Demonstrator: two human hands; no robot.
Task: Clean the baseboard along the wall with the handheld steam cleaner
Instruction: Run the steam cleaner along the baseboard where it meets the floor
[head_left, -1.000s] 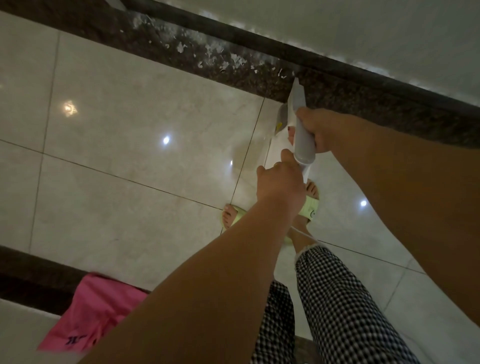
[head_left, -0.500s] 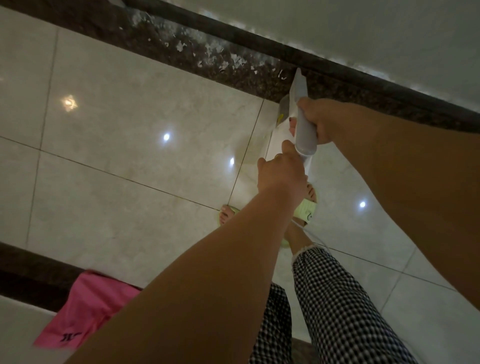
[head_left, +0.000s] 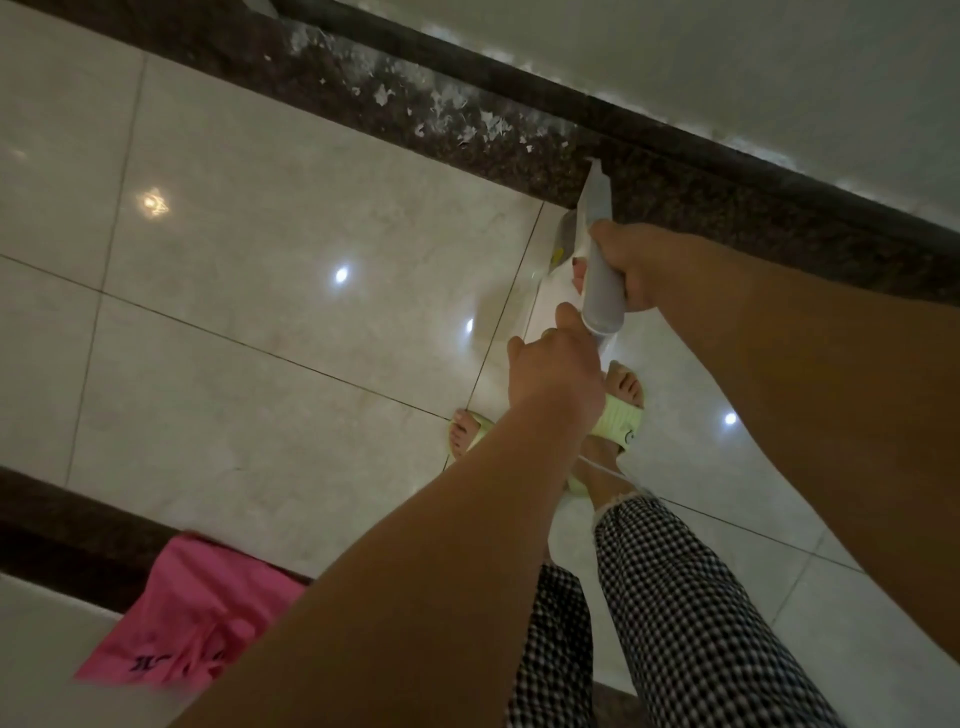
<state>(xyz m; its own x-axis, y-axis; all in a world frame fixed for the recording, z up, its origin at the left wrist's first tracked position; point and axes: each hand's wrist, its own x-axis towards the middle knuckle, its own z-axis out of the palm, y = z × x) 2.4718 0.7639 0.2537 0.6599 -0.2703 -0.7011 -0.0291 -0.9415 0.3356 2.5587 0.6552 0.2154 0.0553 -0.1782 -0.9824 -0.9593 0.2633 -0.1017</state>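
Against the frame half a second back, little differs: the steam cleaner (head_left: 597, 260) keeps its angle toward the baseboard (head_left: 675, 156), its nozzle tip at almost the same spot on the dark speckled border strip of the floor, and both hands stay where they were on it. The whole scene sits a touch lower in the view, and the pink cloth (head_left: 192, 618) shows slightly more of itself.

The steam cleaner is a pale, slim unit held above the floor (head_left: 260, 312), pointing away from the person with its tip at the foot of the baseboard, just past a patch of whitish flecks on the border strip. The right hand (head_left: 634, 265) wraps its fingers round the handle, on the baseboard end of the grip. The left hand (head_left: 553, 371) is curled at the rear end of the steam cleaner, farther from the baseboard, thumb up against the butt of the handle; what exactly its fingers hold is hidden behind the knuckles. A thin white cord (head_left: 608, 470) runs below that hand, past the feet in pale green slippers (head_left: 621, 415). The pink cloth lies well away from the baseboard, against a dark ledge on the opposite side of the floor.
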